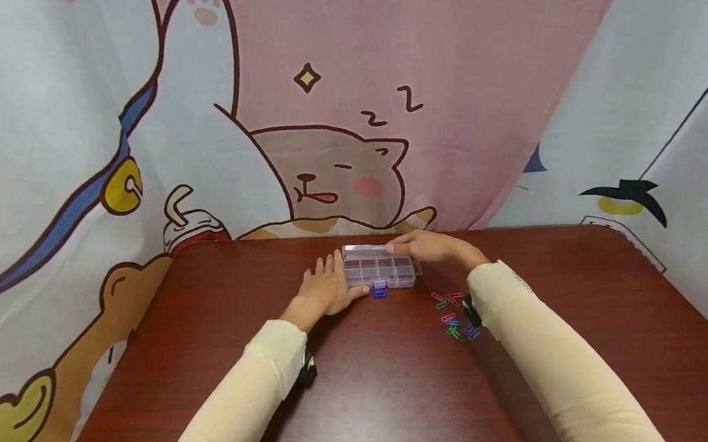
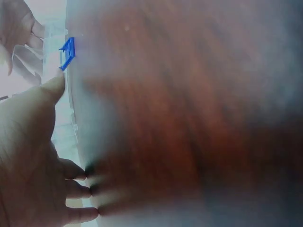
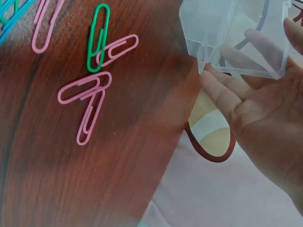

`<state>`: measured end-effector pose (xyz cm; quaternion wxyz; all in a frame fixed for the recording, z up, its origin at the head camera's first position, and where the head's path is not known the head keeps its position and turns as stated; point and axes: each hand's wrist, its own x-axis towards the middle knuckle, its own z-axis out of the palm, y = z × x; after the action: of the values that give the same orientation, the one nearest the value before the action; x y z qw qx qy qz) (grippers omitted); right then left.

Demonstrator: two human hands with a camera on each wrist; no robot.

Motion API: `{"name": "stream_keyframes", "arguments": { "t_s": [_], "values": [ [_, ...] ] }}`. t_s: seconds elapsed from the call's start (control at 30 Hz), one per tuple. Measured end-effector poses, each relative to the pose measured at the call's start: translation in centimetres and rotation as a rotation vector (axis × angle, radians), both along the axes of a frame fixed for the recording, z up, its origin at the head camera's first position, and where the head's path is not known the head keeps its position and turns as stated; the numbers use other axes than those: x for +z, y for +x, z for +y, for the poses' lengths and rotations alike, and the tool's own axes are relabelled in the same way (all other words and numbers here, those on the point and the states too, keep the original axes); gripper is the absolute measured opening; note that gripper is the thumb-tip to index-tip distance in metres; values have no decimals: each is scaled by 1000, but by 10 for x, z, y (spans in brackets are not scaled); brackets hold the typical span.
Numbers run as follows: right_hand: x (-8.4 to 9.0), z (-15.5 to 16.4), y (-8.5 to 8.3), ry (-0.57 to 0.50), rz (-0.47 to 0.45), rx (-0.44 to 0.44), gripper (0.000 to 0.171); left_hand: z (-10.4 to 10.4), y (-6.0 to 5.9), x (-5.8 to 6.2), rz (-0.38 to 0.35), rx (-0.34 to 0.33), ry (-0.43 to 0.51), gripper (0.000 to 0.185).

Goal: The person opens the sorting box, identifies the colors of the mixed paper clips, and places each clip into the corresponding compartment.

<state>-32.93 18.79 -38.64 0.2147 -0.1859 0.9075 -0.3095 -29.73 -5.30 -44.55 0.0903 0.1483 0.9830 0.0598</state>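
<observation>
Nearest you on the dark red wooden table (image 1: 375, 387) lie your two cream sleeves, one forearm coming in from each side. Just inside your right forearm sits a loose scatter of coloured paper clips (image 1: 454, 316), pink, green and blue; the right wrist view shows several pink ones (image 3: 87, 101) overlapping a green one (image 3: 98, 38), all flat on the wood.

Further out, your left hand (image 1: 328, 290) lies palm down on the table with its fingers straight and slightly apart, just beside the left end of the clear plastic compartment box (image 1: 378, 269). Your thumb tip reaches toward the small blue latch (image 1: 380, 289) at the box's near edge; in the left wrist view it sits right at the latch (image 2: 67, 51), though blur hides whether they touch.

The box rests past the table's middle, near its far edge. Your right hand (image 1: 425, 245) comes over its far right corner, fingers laid along the lid; the right wrist view shows them (image 3: 222, 92) behind the transparent plastic (image 3: 236, 33), only lightly bent.

Beyond the table hangs a cartoon cat curtain (image 1: 337, 173).
</observation>
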Motion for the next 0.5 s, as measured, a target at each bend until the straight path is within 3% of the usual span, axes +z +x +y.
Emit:
{"name": "stream_keyframes", "arguments": {
  "t_s": [0.13, 0.3, 0.5],
  "values": [
    [-2, 1, -2, -20, -13, -10, 50, -1, 2, 3, -13, -3, 39, 100],
    [-3, 1, -3, -11, 2, -21, 51, -2, 2, 6, 40, -14, 56, 81],
    [-3, -1, 0, -114, -67, -41, 52, -2, 4, 6, 67, -21, 48, 70]
  ]
}}
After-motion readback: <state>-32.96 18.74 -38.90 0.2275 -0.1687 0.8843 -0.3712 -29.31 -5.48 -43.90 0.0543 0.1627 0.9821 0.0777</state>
